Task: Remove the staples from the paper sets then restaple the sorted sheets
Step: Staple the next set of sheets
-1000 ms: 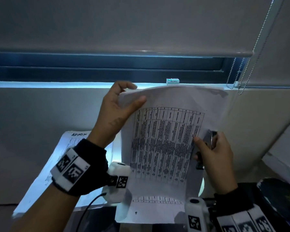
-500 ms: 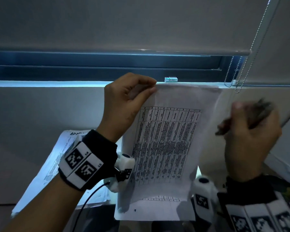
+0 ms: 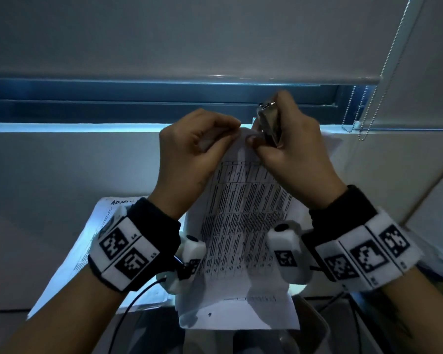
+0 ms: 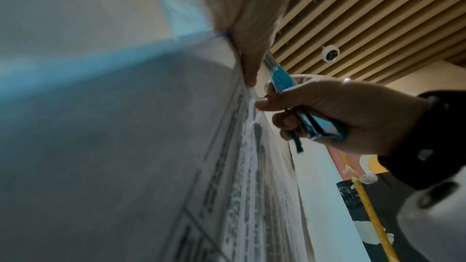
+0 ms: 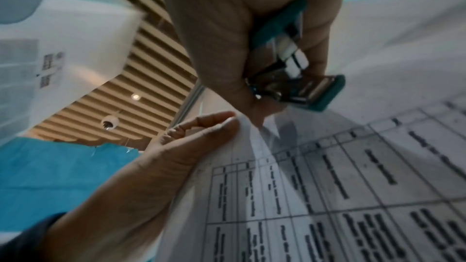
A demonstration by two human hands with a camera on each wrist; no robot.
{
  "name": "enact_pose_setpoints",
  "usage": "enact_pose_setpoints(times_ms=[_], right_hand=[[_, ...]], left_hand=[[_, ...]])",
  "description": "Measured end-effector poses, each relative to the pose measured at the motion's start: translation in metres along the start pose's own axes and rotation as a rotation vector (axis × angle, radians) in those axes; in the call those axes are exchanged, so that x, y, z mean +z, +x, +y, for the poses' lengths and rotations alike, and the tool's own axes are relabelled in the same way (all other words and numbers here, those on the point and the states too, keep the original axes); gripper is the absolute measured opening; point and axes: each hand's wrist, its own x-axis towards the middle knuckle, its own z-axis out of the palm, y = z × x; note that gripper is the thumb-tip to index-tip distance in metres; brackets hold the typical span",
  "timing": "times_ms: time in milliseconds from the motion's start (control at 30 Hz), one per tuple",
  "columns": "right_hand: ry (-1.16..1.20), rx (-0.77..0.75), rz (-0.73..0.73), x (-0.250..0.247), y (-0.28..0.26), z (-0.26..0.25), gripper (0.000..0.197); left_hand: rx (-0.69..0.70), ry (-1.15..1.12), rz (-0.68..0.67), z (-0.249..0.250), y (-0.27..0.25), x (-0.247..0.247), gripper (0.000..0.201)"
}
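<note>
A printed paper set (image 3: 243,226) with a table on it hangs upright in front of me. My left hand (image 3: 202,144) pinches its top left corner, seen also in the right wrist view (image 5: 214,127). My right hand (image 3: 287,146) grips a teal and metal stapler (image 3: 267,121) close beside that same corner, its thumb tip touching the paper. In the left wrist view the stapler (image 4: 297,107) lies slanted in the right hand (image 4: 340,111), next to the paper edge (image 4: 252,97). In the right wrist view the stapler (image 5: 297,79) shows its metal end just above the sheet (image 5: 327,186).
Another printed sheet (image 3: 92,251) lies flat on the surface at lower left. A window sill (image 3: 62,127) and a lowered roller blind with a bead chain (image 3: 366,111) are straight ahead. A wall runs up on the right.
My right hand swung the stapler from the paper's right side, out to the right, then up to the top corner by my left hand. The left hand closed its pinch on the corner.
</note>
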Motion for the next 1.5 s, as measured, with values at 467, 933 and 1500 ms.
enact_pose_setpoints(times_ms=[467,933,1500], right_hand=[[0.567,0.125,0.510,-0.003,0.016,-0.013,0.019],[0.270,0.150,0.541,0.036,0.017,-0.009,0.024],[0.541,0.078,0.632,0.043,0.027,0.000,0.038]], left_hand=[[-0.174,-0.156,0.080,0.003,-0.007,0.016,0.006],[-0.008,0.042,0.111,0.012,-0.011,0.022,0.007],[-0.224,-0.116,0.063,0.019,-0.017,0.024,0.007]])
